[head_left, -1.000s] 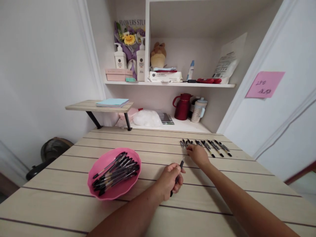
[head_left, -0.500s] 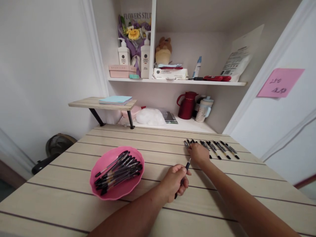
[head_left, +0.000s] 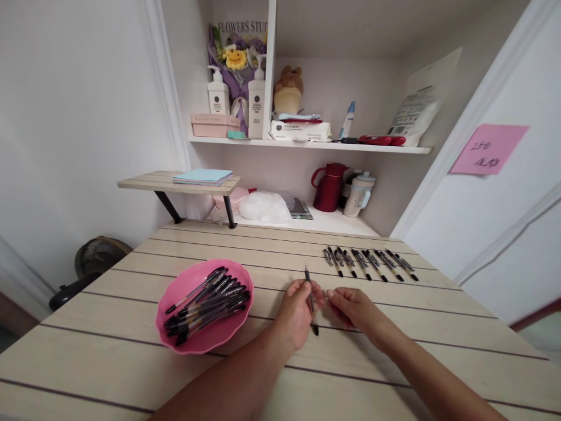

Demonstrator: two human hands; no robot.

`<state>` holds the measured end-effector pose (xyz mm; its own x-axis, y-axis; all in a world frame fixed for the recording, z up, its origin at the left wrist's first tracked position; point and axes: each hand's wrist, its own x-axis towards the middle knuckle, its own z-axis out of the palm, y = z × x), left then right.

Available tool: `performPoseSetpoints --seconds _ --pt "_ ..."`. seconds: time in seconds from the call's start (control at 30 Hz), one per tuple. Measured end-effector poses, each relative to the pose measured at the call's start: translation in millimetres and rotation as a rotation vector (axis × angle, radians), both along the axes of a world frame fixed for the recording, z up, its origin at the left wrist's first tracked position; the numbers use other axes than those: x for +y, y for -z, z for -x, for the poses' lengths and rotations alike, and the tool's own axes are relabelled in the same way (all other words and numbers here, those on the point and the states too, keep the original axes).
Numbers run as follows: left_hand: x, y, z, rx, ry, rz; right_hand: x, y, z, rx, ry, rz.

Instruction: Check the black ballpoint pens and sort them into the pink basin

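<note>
My left hand [head_left: 298, 310] is closed around an uncapped black pen [head_left: 311, 301], its bare tip pointing up and away from me. Close beside it, my right hand [head_left: 353, 307] has thumb and forefinger pinched together near the left fingertips; what is between them, if anything, is too small to make out. Beyond both hands lies a row of uncapped pens [head_left: 379, 266], with loose pen caps alternating between them. One cap [head_left: 327, 257] ends the row on the left. To the left of my hands, a pink scalloped bowl [head_left: 163, 318] holds many capped black pens [head_left: 210, 304].
A slatted wooden table [head_left: 131, 362] spans the foreground. At its back left stands a small raised shelf [head_left: 144, 181] bearing blue paper [head_left: 204, 176]. Behind are a red jug [head_left: 329, 187], a pale tumbler [head_left: 359, 196] and a white bag [head_left: 265, 207].
My right hand has come back from the left end of the row toward my left hand, leaving a cap there in plain view. The pen in my left hand has turned more upright.
</note>
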<state>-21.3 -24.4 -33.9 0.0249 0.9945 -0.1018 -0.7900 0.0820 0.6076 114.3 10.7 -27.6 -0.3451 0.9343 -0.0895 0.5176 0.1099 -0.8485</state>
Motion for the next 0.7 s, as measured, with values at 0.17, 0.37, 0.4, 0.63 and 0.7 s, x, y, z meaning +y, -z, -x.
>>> performPoseSetpoints --seconds 0.17,0.37,0.4,0.63,0.7 --pt "3 -0.4 4 -0.125 -0.070 0.019 -32 4.6 20 0.125 -0.089 -0.058" --pt "6 -1.5 11 -0.164 -0.142 0.019 -35 1.6 32 0.059 -0.045 -0.243" --pt "7 -1.2 12 -0.157 -0.146 0.028 -32 1.4 32 0.051 -0.036 -0.255" --pt "8 1.0 11 -0.062 -0.064 0.107 31 -6.0 17 -0.469 0.145 -0.405" --pt "7 0.6 11 -0.017 -0.043 0.096 48 -7.0 15 -0.581 0.175 -0.418"
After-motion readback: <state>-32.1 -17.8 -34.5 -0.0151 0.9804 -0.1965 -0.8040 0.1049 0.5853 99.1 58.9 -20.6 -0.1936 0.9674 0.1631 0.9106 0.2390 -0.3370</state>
